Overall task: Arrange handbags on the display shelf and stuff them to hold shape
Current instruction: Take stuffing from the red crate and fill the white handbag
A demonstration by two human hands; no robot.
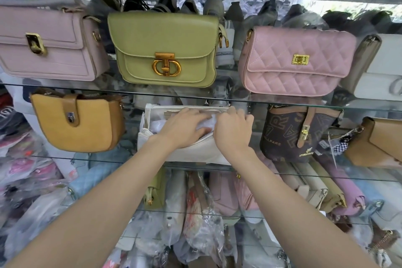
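Glass shelf (282,102), middle tier: cream handbag (195,150) sits unzipped between tan and brown bags, left hand (185,128) flat with fingers pressing white stuffing (206,123) in, right hand (233,130) probably curled on the rim; soft, light, hold by rim.

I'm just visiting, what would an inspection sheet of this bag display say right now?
Surface: glass shelf in tiers, bags standing on each.
Job's things: white handbag on the middle tier, its top open; white stuffing paper inside it.
Clutter: plastic-wrapped bags piled on the lower tier.
Grippers: left hand and right hand both at the white handbag's opening, fingers over the paper.
Cables: nothing seen.
Surroundings: green handbag, quilted pink handbag above; mustard handbag, brown lettered bag alongside.
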